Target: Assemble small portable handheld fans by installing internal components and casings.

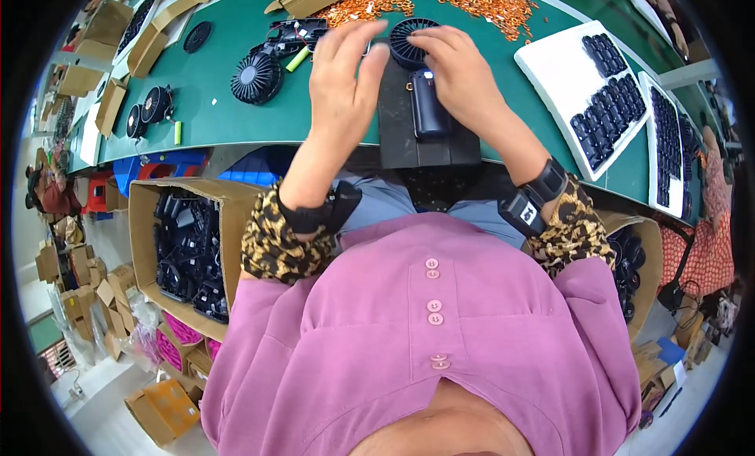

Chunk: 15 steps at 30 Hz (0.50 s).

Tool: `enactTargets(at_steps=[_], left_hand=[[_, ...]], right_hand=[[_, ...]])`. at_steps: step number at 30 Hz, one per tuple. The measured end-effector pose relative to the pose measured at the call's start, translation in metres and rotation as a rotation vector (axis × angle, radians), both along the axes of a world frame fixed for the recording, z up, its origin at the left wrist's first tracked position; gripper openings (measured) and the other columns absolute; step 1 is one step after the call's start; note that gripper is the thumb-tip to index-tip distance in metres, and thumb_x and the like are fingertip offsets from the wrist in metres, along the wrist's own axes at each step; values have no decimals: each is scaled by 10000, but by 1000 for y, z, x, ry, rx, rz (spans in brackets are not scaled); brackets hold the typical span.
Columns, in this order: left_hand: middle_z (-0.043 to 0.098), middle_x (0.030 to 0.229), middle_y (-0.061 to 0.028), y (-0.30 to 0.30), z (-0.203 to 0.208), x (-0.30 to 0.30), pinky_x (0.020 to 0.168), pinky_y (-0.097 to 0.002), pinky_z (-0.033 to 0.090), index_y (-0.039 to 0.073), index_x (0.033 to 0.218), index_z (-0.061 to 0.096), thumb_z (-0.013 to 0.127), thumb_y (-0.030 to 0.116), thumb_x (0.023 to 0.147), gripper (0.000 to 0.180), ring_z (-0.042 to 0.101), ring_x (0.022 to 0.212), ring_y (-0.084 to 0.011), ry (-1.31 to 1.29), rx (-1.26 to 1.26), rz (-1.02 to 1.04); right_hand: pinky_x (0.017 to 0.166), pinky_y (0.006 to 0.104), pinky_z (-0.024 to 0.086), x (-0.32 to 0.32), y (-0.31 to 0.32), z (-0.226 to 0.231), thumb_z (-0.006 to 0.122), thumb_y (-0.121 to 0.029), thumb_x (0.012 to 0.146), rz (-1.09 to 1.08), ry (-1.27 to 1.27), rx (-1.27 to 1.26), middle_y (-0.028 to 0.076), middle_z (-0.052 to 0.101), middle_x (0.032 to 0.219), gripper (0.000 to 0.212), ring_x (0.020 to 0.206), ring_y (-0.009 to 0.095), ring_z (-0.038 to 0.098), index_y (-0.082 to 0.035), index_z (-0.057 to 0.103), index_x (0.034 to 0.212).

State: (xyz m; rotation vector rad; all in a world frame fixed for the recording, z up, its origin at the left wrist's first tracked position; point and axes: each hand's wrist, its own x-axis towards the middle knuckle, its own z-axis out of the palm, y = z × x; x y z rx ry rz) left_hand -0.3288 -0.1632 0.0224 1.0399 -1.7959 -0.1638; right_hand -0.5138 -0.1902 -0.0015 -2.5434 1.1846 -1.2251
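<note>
A dark handheld fan lies on a black block (393, 129) at the table's front edge. Its round ribbed head (403, 47) points away from me, and its glossy dark blue handle (429, 110) points toward me. My right hand (462, 78) bends over the fan from the right, fingertips at the rim of the head and palm beside the handle. Left of the fan, my left hand (346, 74) is raised, fingers and thumb apart, with nothing visible in it. Next to it lie another ribbed fan head (257, 78) and a green battery cell (298, 59) among dark housing parts.
Small orange metal pieces (487, 7) are heaped at the back of the green table (338, 129). White foam trays (543, 59) of dark parts stand at right. Two fan units (149, 110) lie at left. Cardboard boxes of black parts (189, 251) flank my lap.
</note>
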Motion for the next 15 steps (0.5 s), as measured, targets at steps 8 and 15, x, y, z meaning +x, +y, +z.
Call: enactTargets(at_steps=[8, 15], left_hand=[[619, 1137, -131, -37, 5, -21, 968, -380, 413, 57, 1126, 646, 521, 211, 947, 267, 550, 1100, -303, -83, -119, -97], [623, 1127, -149, -44, -5, -23, 962, -391, 417, 34, 1115, 645, 530, 243, 942, 294, 556, 1085, -319, -67, -89, -149]], right_hand=[[1038, 532, 280, 26, -18, -19, 544, -189, 889, -300, 187, 51, 129, 469, 1333, 392, 1316, 394, 344, -88, 516, 1266], [1028, 535, 286, 29, -15, -22, 557, -165, 849, -323, 287, 25, 155, 476, 1303, 448, 1320, 406, 330, -49, 494, 1278]])
